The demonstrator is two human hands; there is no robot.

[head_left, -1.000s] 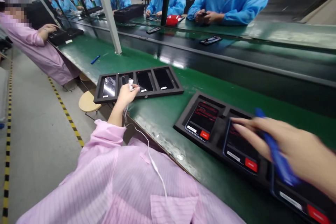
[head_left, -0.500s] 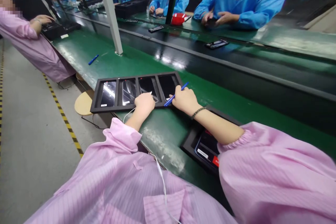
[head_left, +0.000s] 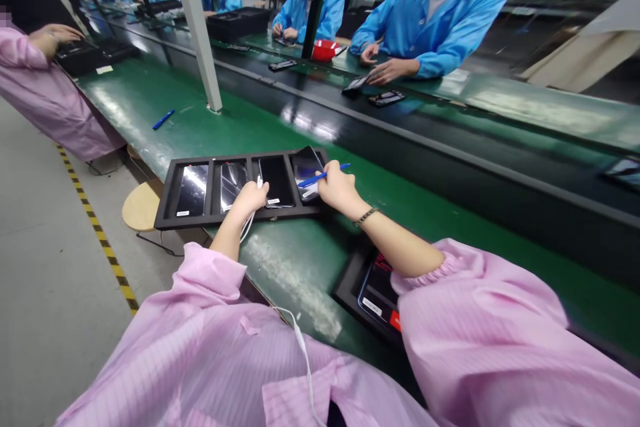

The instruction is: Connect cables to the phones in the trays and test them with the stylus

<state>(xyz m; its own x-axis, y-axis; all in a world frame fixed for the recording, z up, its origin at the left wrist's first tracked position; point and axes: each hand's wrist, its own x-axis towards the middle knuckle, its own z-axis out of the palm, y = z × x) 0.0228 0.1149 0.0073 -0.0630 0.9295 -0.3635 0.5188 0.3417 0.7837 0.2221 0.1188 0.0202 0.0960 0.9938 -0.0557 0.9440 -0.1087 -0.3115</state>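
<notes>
A black foam tray (head_left: 210,220) with slots for phones lies on the green bench in front of me. My left hand (head_left: 250,200) is closed around the white cable plug (head_left: 259,182), over the tray's front edge beside the third phone (head_left: 274,180). A blue pen (head_left: 313,179) sticks out from the fingers of my right hand (head_left: 340,188). The same hand grips the lower right side of the rightmost phone (head_left: 307,161), whose far end tilts up above the tray rim. Two more phones, one a left phone (head_left: 193,188), rest in the left slots.
A second black tray (head_left: 345,287) with a phone sits under my right forearm. Another blue pen (head_left: 163,119) lies near a white post (head_left: 193,27). Phones lie along the dark conveyor (head_left: 430,147). Co-workers in blue sit opposite; a wooden stool (head_left: 141,207) stands left.
The rightmost phone has come up at its far end, held by my right hand. My left hand has shifted left, uncovering the third phone. Opposite, a co-worker's hands have lowered a phone toward the conveyor.
</notes>
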